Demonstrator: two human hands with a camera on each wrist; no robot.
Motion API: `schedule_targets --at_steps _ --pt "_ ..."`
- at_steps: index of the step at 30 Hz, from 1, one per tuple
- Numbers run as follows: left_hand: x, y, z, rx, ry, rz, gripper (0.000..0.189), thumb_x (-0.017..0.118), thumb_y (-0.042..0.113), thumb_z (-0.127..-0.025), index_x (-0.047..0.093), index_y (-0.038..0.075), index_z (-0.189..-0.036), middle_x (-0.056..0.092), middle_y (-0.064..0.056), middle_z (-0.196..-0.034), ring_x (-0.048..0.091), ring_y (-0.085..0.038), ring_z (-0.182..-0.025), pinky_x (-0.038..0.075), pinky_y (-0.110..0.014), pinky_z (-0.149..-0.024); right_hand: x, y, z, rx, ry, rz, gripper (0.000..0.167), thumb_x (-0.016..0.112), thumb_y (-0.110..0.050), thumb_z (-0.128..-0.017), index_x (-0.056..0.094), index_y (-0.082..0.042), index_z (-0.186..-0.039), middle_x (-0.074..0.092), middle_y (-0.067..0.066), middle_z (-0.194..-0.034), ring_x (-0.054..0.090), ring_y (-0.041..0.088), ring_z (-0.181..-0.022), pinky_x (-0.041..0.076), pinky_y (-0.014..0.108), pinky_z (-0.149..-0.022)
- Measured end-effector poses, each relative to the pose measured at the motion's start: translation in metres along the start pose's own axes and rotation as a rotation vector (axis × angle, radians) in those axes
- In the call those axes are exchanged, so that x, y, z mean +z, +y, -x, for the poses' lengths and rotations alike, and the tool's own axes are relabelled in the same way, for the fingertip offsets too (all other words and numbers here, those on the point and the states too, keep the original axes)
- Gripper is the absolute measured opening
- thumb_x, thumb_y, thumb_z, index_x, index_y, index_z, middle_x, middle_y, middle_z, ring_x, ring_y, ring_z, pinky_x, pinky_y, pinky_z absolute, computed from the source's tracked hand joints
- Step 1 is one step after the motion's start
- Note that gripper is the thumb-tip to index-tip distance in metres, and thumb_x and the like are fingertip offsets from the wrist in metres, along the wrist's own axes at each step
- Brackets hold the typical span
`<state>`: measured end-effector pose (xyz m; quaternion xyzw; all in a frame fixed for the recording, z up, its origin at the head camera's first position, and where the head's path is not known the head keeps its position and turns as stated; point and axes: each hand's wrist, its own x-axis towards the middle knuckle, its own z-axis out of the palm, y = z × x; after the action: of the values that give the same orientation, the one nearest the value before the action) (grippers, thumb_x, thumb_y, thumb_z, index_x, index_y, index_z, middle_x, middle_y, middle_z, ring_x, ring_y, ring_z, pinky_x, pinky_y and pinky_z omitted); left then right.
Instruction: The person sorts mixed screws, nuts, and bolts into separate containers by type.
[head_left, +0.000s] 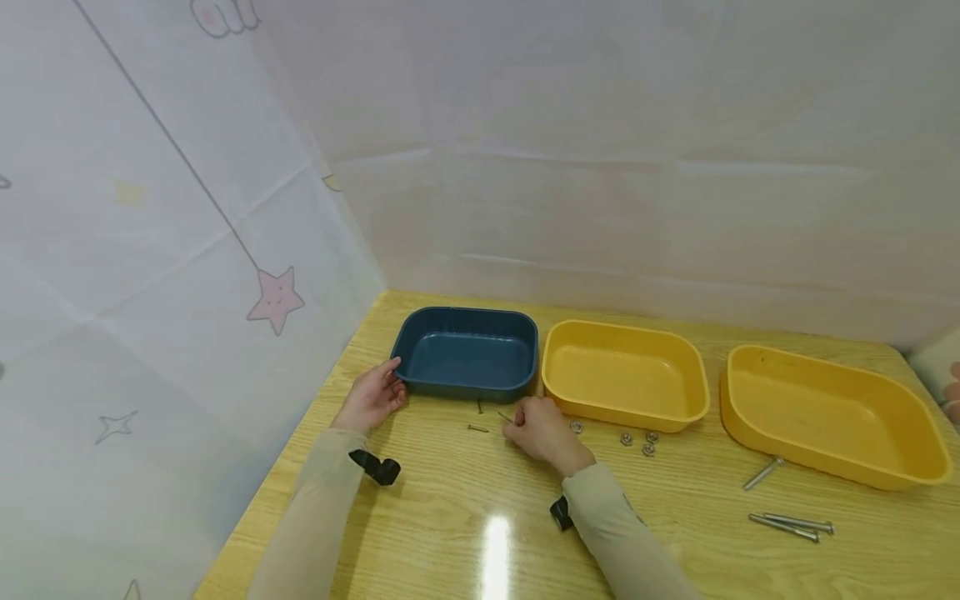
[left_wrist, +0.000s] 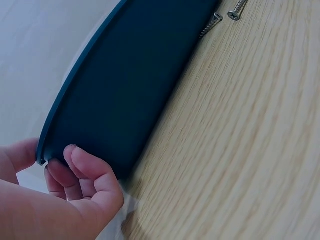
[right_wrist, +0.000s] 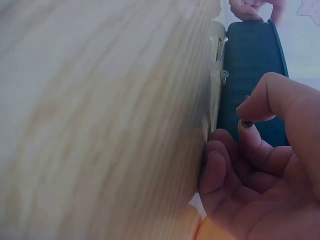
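Head view: the left hand [head_left: 372, 397] grips the near-left corner of the blue tray [head_left: 467, 350], thumb on the rim and fingers curled against the outer wall, as the left wrist view confirms. The right hand [head_left: 542, 429] sits just in front of that tray on the wooden surface [head_left: 450, 517], pinching a small screw [right_wrist: 247, 123] between thumb and forefinger with the other fingers loosely curled. Two more screws [head_left: 478, 428] lie on the surface between the hands, close to the tray's near wall. To the right stand two yellow trays [head_left: 626, 372], with several nuts [head_left: 637, 442] before the nearer one and long bolts [head_left: 791, 523] by the farther.
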<state>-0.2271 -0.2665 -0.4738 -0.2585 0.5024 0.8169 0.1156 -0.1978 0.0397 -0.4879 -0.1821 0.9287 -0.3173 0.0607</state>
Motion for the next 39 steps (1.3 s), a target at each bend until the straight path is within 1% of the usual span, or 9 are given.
schedule_targets --at_steps 5,8,11,14,18,21,27,32,39 --pt "-0.001 0.000 -0.001 -0.009 -0.001 0.003 0.019 0.058 0.028 -0.097 0.047 0.016 -0.106 0.050 0.002 -0.080 0.048 -0.015 -0.074 0.045 -0.026 -0.071 -0.002 -0.001 0.002 -0.004 0.003 -0.004 0.023 0.066 -0.019 -0.080 0.051 -0.013 -0.064 0.044 -0.002 -0.063 0.043 0.013 -0.058 0.033 0.024 -0.056" --pt "-0.002 0.001 -0.001 -0.014 0.000 0.007 0.021 0.059 0.028 -0.097 0.046 0.017 -0.109 0.050 0.001 -0.082 0.048 -0.015 -0.076 0.045 -0.026 -0.072 -0.003 -0.001 0.003 -0.005 -0.001 -0.007 0.020 0.065 -0.019 -0.081 0.052 -0.013 -0.067 0.047 -0.001 -0.066 0.044 0.013 -0.059 0.034 0.025 -0.058" --pt "-0.002 0.001 0.000 -0.014 0.006 0.014 0.022 0.060 0.028 -0.096 0.047 0.017 -0.110 0.051 0.001 -0.082 0.049 -0.016 -0.076 0.046 -0.026 -0.072 -0.004 -0.001 0.005 -0.007 0.004 -0.001 0.019 0.066 -0.022 -0.082 0.054 -0.013 -0.072 0.050 0.000 -0.070 0.046 0.014 -0.063 0.036 0.026 -0.060" --pt "-0.002 0.001 0.001 -0.013 0.011 0.016 0.023 0.061 0.028 -0.096 0.048 0.017 -0.111 0.052 0.001 -0.082 0.049 -0.016 -0.077 0.046 -0.027 -0.073 -0.005 -0.003 0.006 -0.003 0.021 0.027 0.019 0.068 -0.025 -0.082 0.055 -0.014 -0.075 0.051 0.000 -0.073 0.047 0.015 -0.065 0.038 0.027 -0.061" --pt "-0.003 0.001 0.001 -0.012 0.017 0.011 0.025 0.061 0.028 -0.095 0.048 0.017 -0.113 0.053 0.001 -0.081 0.050 -0.016 -0.077 0.046 -0.027 -0.073 -0.007 -0.004 0.007 -0.013 0.047 0.076 0.019 0.069 -0.028 -0.080 0.056 -0.016 -0.075 0.051 -0.001 -0.074 0.047 0.014 -0.066 0.038 0.028 -0.061" --pt "-0.004 0.001 0.000 -0.011 0.015 0.002 0.026 0.061 0.028 -0.095 0.048 0.017 -0.115 0.053 0.001 -0.082 0.050 -0.016 -0.078 0.047 -0.027 -0.074 -0.008 -0.005 0.008 -0.026 0.060 0.090 0.018 0.069 -0.028 -0.080 0.055 -0.017 -0.076 0.051 -0.003 -0.074 0.046 0.014 -0.066 0.037 0.027 -0.060" --pt "-0.007 0.001 -0.001 -0.009 0.016 -0.005 0.029 0.061 0.029 -0.095 0.048 0.018 -0.118 0.053 0.001 -0.086 0.050 -0.016 -0.079 0.047 -0.027 -0.074 -0.013 -0.009 0.010 -0.035 0.060 0.082 0.014 0.066 -0.024 -0.080 0.053 -0.019 -0.076 0.051 -0.004 -0.072 0.046 0.013 -0.063 0.035 0.027 -0.056" --pt "-0.008 0.001 -0.002 -0.007 0.010 -0.013 0.031 0.062 0.029 -0.095 0.046 0.018 -0.120 0.053 0.001 -0.088 0.050 -0.015 -0.079 0.047 -0.027 -0.075 -0.017 -0.012 0.012 -0.040 0.056 0.077 0.012 0.065 -0.023 -0.081 0.053 -0.020 -0.078 0.051 -0.004 -0.074 0.045 0.013 -0.062 0.034 0.027 -0.055" --pt "-0.008 0.002 -0.001 -0.020 0.011 0.001 0.027 0.063 0.029 -0.094 0.049 0.019 -0.114 0.052 0.002 -0.088 0.050 -0.015 -0.079 0.047 -0.026 -0.074 -0.023 -0.017 0.014 -0.054 0.056 0.052 0.011 0.065 -0.022 -0.082 0.055 -0.019 -0.082 0.055 0.000 -0.079 0.045 0.014 -0.064 0.036 0.027 -0.058"
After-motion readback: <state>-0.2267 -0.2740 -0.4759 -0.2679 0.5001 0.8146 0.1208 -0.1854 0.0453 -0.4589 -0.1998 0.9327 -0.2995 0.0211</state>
